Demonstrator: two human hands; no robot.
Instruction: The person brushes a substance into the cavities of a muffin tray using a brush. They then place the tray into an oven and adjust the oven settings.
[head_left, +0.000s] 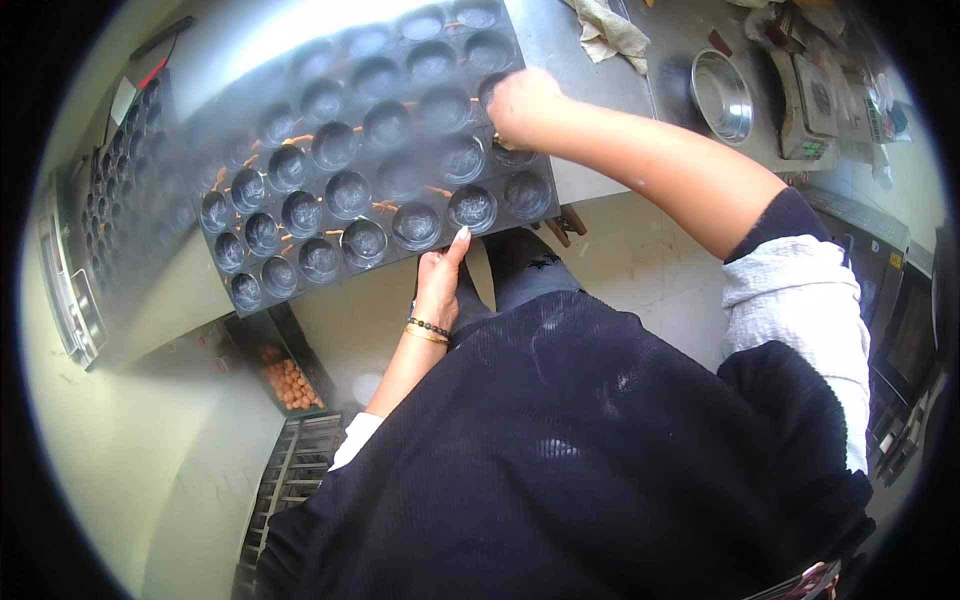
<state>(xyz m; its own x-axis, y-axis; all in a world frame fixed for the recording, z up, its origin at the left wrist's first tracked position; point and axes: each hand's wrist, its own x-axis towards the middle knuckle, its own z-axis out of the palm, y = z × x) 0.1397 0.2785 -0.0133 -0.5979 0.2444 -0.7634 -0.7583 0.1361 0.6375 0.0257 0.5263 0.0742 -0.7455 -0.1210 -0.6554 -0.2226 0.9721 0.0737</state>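
Observation:
A large dark baking tray (397, 214) with many round cups lies before me, its near edge jutting past the steel table. Pale smears mark the cups, and orange-brown residue streaks the metal between them. My left hand (441, 281) grips the near edge, thumb on top and fingers underneath. Over the cups near the tray's right edge is my right hand (523, 105), curled like a fist. A small yellowish bit shows beneath it, but I cannot make out what it holds.
Another dark cup tray (124, 195) is at the left. On the right, the steel table (592, 161) bears a crumpled cloth (611, 34), a metal bowl (721, 97) and a digital scale (814, 105). Below, a green crate (274, 334) holds brown eggs (294, 384), near a metal rack (289, 465).

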